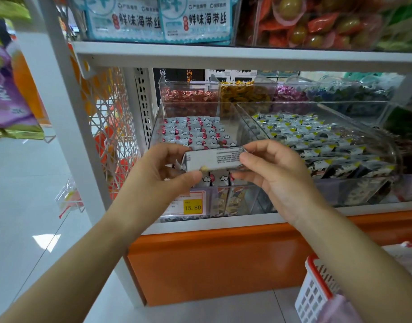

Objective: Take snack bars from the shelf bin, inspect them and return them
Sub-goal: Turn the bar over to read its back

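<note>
A white snack bar (212, 159) with small printed text on its back is held level in front of the clear shelf bin (157, 121). My left hand (164, 170) pinches its left end between thumb and fingers. My right hand (268, 167) pinches its right end. Inside the bin, rows of light-blue wrapped bars (195, 134) with red and white marks stand packed together behind the held bar.
A second clear bin (387, 145) of black, white and yellow packets sits to the right. A yellow price tag (193, 207) reading 15.80 hangs on the bin front. Candy bins line the back. A white and red basket (317, 292) stands at bottom right, an orange base panel (212, 264) below.
</note>
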A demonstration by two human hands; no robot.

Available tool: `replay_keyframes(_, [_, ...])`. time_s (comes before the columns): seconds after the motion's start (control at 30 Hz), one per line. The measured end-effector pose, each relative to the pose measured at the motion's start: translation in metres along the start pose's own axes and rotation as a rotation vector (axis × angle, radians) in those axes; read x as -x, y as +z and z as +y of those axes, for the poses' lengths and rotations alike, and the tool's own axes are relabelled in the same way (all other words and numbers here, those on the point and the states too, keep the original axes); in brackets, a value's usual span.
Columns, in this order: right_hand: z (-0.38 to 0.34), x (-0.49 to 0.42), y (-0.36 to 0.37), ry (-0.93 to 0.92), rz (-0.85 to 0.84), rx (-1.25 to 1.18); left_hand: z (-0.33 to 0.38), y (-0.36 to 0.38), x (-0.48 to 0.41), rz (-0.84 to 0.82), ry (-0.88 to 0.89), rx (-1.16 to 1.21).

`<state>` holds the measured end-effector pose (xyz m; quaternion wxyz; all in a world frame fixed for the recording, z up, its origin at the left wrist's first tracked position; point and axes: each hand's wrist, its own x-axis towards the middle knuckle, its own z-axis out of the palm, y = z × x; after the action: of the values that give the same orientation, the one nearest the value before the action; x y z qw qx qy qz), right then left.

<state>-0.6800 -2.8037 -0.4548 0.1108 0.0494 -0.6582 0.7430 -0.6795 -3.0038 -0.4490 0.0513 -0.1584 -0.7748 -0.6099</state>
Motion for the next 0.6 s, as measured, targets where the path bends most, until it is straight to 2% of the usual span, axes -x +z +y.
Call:
replay_keyframes(0.2, [0.0000, 0.0002, -0.0007, -0.085, -0.065, 0.103, 0.0003, -0.0007, -0.0002, -0.018, -0.009, 0.069])
replay_keyframes(0.37, [-0.0013, 0.0037, 0.0002, -0.161, -0.078, 0.299, -0.0025, -0.0028, -0.0010, -0.036, 0.011, -0.033])
replay_keyframes(0.6, [-0.0024, 0.0032, 0.0001, -0.231, -0.055, 0.374, 0.0009, -0.0052, 0.0000, -0.072, 0.036, -0.096])
